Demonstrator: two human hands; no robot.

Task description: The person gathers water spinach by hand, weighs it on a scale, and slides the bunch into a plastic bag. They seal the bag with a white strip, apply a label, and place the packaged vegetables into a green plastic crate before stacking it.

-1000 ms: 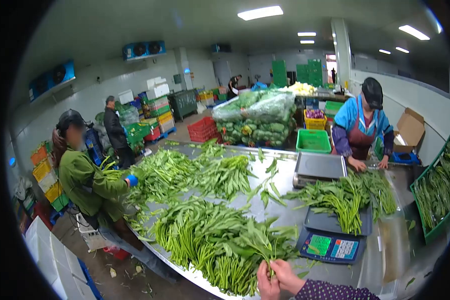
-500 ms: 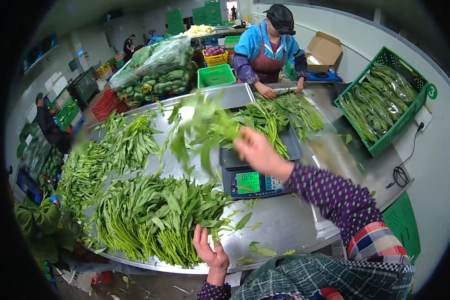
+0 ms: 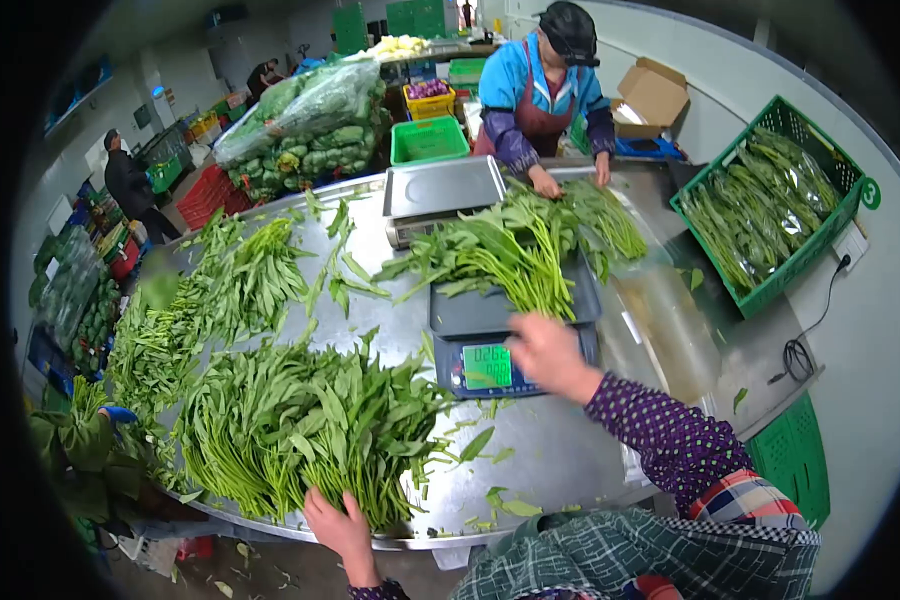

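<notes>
Long-leafed greens with thin green stems, looking like water spinach, lie in a large pile on the steel table. My left hand is at the near edge of that pile, fingers apart against the stem ends. A bundle of the same greens rests on the dark pan of a digital scale, stems pointing toward me. My right hand is over the scale's front panel, just below the stem ends, and covers part of the keys. Motion blur smears its fingers. The green display is lit.
Across the table a co-worker handles more greens. A second scale stands behind mine. At right, a green crate holds bagged greens. Further greens spread along the left. A green basket and bagged vegetables are behind.
My right hand has come down from above the scale; the greens it held are no longer in it. My left hand has moved left to the pile's stem ends.
</notes>
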